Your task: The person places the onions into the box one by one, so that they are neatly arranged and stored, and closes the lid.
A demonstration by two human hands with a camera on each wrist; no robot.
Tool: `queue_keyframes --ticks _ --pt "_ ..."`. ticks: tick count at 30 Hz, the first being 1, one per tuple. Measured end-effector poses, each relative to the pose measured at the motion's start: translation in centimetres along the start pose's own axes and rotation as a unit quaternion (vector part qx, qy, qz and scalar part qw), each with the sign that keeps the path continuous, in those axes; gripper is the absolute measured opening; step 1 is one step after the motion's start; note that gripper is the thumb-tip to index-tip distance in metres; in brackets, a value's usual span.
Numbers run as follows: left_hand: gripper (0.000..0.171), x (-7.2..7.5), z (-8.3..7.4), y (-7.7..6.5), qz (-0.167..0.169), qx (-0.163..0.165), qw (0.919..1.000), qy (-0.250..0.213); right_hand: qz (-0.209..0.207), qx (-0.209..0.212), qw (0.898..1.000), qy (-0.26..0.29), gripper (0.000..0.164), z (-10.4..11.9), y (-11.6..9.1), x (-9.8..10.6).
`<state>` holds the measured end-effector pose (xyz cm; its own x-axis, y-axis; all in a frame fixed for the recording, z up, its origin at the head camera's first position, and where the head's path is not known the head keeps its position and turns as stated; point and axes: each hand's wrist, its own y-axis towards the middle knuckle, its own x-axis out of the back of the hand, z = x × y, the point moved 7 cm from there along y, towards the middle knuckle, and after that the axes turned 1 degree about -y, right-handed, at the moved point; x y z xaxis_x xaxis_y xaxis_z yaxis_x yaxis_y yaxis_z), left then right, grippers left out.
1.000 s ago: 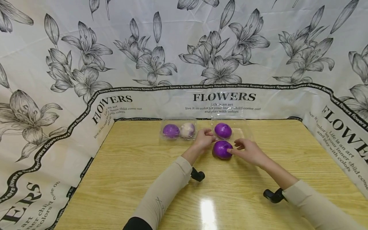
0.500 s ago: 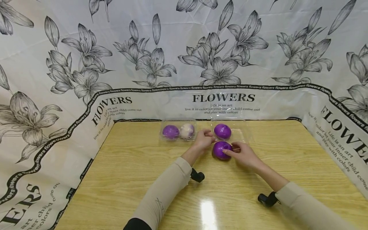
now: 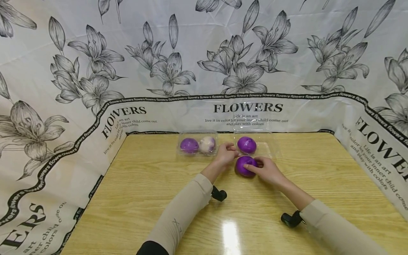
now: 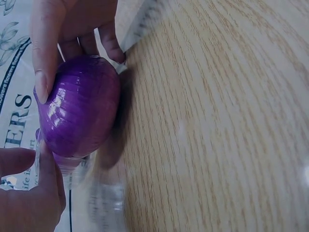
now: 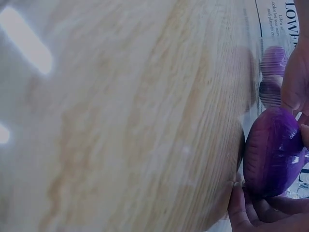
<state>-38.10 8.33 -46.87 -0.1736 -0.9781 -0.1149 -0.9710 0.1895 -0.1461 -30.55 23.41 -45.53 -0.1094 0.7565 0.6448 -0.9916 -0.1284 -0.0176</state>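
Note:
A glossy purple onion (image 3: 241,170) sits on the table in front of a clear plastic box (image 3: 265,151) with its lid raised. My right hand (image 3: 268,171) grips this onion, thumb on top and fingers around the far side. In the left wrist view the onion (image 4: 84,111) shows fine stripes, with the right hand's fingers (image 4: 89,43) behind it. My left hand (image 3: 226,153) pinches the clear box's front left edge between thumb and finger. Another purple onion (image 3: 247,145) lies in the box's left half. The right wrist view shows the held onion (image 5: 273,154) low at the right.
Left of the left hand stands a second clear box (image 3: 183,153) with a purple onion (image 3: 189,146) and a white-and-purple round thing (image 3: 208,144). A flower-printed cloth (image 3: 178,117) hangs around the wooden table (image 3: 153,198). Black mounts (image 3: 290,219) hang below both wrists.
My right hand has moved left and closed around the front onion, its thumb sliding further over the top. The left hand stays at the box's edge.

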Motion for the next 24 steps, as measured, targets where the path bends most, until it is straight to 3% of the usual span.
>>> queue_keyframes --ticks 10,24 --pt "0.054 -0.2 0.0 0.1 0.012 0.005 0.9994 -0.031 0.011 -0.002 1.0 -0.003 0.071 0.4 -0.7 0.1" --pt "0.055 -0.2 -0.1 -0.1 0.01 0.003 0.9997 -0.023 0.004 0.009 1.0 -0.026 0.078 1.4 -1.7 2.2"
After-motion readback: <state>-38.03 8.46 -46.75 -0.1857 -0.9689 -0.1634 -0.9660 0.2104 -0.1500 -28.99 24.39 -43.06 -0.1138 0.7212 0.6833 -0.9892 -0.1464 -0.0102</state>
